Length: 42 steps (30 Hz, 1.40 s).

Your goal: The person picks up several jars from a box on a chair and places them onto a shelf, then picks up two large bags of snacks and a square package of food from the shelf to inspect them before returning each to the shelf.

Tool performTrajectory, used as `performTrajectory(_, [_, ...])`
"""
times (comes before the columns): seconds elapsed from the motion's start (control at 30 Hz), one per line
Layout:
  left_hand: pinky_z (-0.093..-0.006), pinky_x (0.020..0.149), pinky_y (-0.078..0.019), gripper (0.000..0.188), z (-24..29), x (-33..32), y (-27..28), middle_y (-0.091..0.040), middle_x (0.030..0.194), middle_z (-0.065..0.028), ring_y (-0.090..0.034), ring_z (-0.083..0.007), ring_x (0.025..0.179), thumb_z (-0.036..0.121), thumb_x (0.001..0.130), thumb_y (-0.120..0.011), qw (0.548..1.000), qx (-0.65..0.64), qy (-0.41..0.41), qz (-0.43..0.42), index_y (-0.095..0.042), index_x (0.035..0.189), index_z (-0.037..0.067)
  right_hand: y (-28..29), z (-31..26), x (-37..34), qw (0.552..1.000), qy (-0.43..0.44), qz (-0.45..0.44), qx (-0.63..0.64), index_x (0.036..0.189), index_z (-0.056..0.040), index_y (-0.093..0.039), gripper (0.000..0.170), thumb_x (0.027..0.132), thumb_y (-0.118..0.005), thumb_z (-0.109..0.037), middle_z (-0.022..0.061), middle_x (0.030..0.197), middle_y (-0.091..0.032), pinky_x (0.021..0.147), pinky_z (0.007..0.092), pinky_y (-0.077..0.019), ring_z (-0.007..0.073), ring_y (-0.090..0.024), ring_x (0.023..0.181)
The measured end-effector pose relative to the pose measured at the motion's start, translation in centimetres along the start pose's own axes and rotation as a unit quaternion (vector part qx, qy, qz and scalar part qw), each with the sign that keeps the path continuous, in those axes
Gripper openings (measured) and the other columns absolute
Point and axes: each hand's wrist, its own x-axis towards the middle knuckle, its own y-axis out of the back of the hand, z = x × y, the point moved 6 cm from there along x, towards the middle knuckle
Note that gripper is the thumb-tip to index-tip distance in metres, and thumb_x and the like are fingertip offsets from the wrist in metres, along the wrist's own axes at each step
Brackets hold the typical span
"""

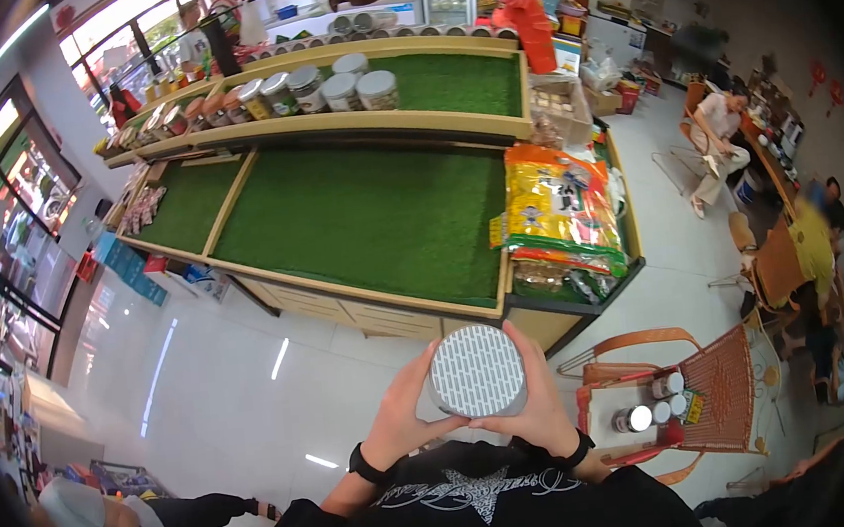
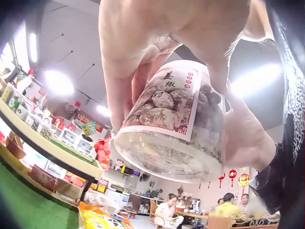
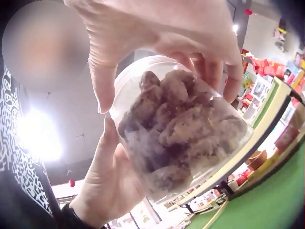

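Observation:
Both hands hold one clear plastic jar between them in front of the chest. From above, its round lid point(image 1: 477, 371) shows a pattern of grey and white dashes. My left hand point(image 1: 402, 416) grips the jar's left side and my right hand point(image 1: 540, 412) its right side, thumbs close together at the near edge. A paper label point(image 2: 167, 102) with dark characters and a picture of wrinkled pieces faces the left wrist camera. Through the bare wall in the right wrist view, brown, powdery dried pieces point(image 3: 176, 124) fill much of the jar.
Ahead stands a display counter with green matting point(image 1: 368, 218). Several lidded jars point(image 1: 306, 88) line its upper shelf, and yellow-orange bags point(image 1: 562, 201) lie at its right end. A wicker chair point(image 1: 724, 388) with more jars stands at right. People sit beyond it; another person is at lower left.

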Motion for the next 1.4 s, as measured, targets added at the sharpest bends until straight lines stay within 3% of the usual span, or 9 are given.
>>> performTrajectory(0.4, [-0.0367, 0.101, -0.0344, 0.095, -5.6, -4.3, 8.2, -0.038, 0.136, -0.0199, -0.041, -0.0318, 0.124, 0.014, 0.062, -0.077, 0.985, -0.028, 0.131, 0.107, -0.022, 0.138, -0.002, -10.1, -3.1, 7.1, 0.992, 0.056, -0.109, -0.002, 0.130, 0.0007, -0.032, 0.100, 0.052, -0.084, -0.035, 0.0188, 0.121, -0.042, 0.097, 0.0412, -0.0334, 0.0337, -0.043, 0.113])
performTrajectory(0.63, [-0.0362, 0.099, -0.0364, 0.096, -8.2, -2.9, 10.7, -0.039, 0.135, -0.0198, -0.043, -0.0317, 0.122, 0.014, 0.062, -0.077, 0.979, 0.006, 0.143, 0.144, -0.021, 0.138, -0.001, -13.3, -1.8, 11.2, 0.986, 0.064, -0.150, 0.019, 0.132, -0.0003, -0.029, 0.102, 0.052, -0.085, -0.032, 0.0182, 0.124, -0.040, 0.100, 0.0413, -0.0298, 0.0321, -0.040, 0.118])
performTrajectory(0.73, [-0.0364, 0.099, -0.0371, 0.097, -9.4, -0.7, 11.7, -0.040, 0.135, -0.0197, -0.044, -0.0316, 0.122, 0.014, 0.062, -0.078, 0.980, 0.032, 0.122, 0.156, -0.021, 0.139, -0.001, -13.5, -1.2, 13.9, 0.987, 0.080, -0.135, 0.033, 0.131, 0.0005, -0.031, 0.099, 0.055, -0.083, -0.036, 0.0198, 0.123, -0.042, 0.097, 0.0438, -0.0327, 0.0358, -0.041, 0.115])
performTrajectory(0.87, [-0.0368, 0.098, -0.0375, 0.097, -11.4, 3.9, 12.6, -0.040, 0.135, -0.0198, -0.044, -0.0317, 0.122, 0.016, 0.062, -0.078, 0.981, 0.051, 0.097, 0.158, -0.021, 0.139, 0.000, -13.1, 0.6, 18.5, 0.987, 0.084, -0.135, 0.035, 0.132, 0.0000, -0.030, 0.101, 0.053, -0.084, -0.032, 0.0187, 0.124, -0.041, 0.099, 0.0409, -0.0315, 0.0327, -0.041, 0.117])
performTrajectory(0.97, [-0.0368, 0.098, -0.0376, 0.096, -12.9, 8.0, 13.2, -0.040, 0.135, -0.0199, -0.044, -0.0315, 0.122, 0.016, 0.062, -0.078, 0.983, 0.058, 0.082, 0.153, -0.023, 0.139, -0.001, -11.6, 1.2, 22.0, 0.989, 0.106, -0.108, -0.007, 0.132, 0.0010, -0.031, 0.101, 0.055, -0.083, -0.038, 0.0201, 0.123, -0.042, 0.096, 0.0433, -0.0350, 0.0362, -0.043, 0.113])
performTrajectory(1.07, [-0.0367, 0.098, -0.0379, 0.094, -14.6, 12.1, 13.3, -0.040, 0.135, -0.0200, -0.045, -0.0313, 0.121, 0.016, 0.063, -0.078, 0.985, 0.047, 0.087, 0.138, -0.024, 0.138, -0.001, -10.5, 2.8, 25.5, 0.989, 0.069, -0.116, -0.063, 0.133, 0.0022, -0.028, 0.101, 0.058, -0.081, -0.040, 0.0213, 0.123, -0.044, 0.094, 0.0415, -0.0376, 0.0360, -0.046, 0.110])
performTrajectory(1.23, [-0.0369, 0.098, -0.0374, 0.093, -17.9, 17.4, 12.0, -0.040, 0.134, -0.0198, -0.045, -0.0316, 0.120, 0.016, 0.064, -0.078, 0.986, 0.042, 0.077, 0.141, -0.024, 0.138, -0.003, -9.6, 6.8, 29.7, 0.991, 0.066, -0.109, -0.041, 0.136, 0.0049, -0.022, 0.104, 0.061, -0.079, -0.041, 0.0247, 0.123, -0.044, 0.094, 0.0406, -0.0390, 0.0357, -0.047, 0.113])
performTrajectory(1.3, [-0.0370, 0.100, -0.0356, 0.094, -19.4, 19.1, 11.8, -0.037, 0.137, -0.0199, -0.042, -0.0319, 0.123, 0.016, 0.064, -0.078, 0.984, -0.009, 0.108, 0.138, -0.023, 0.138, -0.003, -9.4, 7.7, 31.4, 0.992, 0.055, -0.108, -0.031, 0.135, 0.0051, -0.022, 0.105, 0.061, -0.079, -0.041, 0.0247, 0.125, -0.043, 0.094, 0.0402, -0.0386, 0.0359, -0.047, 0.114])
performTrajectory(1.4, [-0.0375, 0.101, -0.0338, 0.095, -20.1, 22.4, 12.1, -0.033, 0.139, -0.0199, -0.038, -0.0322, 0.126, 0.015, 0.063, -0.078, 0.990, 0.005, 0.078, 0.121, -0.022, 0.138, -0.002, -9.3, 8.5, 33.8, 0.995, 0.025, -0.089, -0.022, 0.135, 0.0054, -0.022, 0.105, 0.060, -0.080, -0.040, 0.0247, 0.126, -0.043, 0.096, 0.0394, -0.0381, 0.0357, -0.047, 0.115])
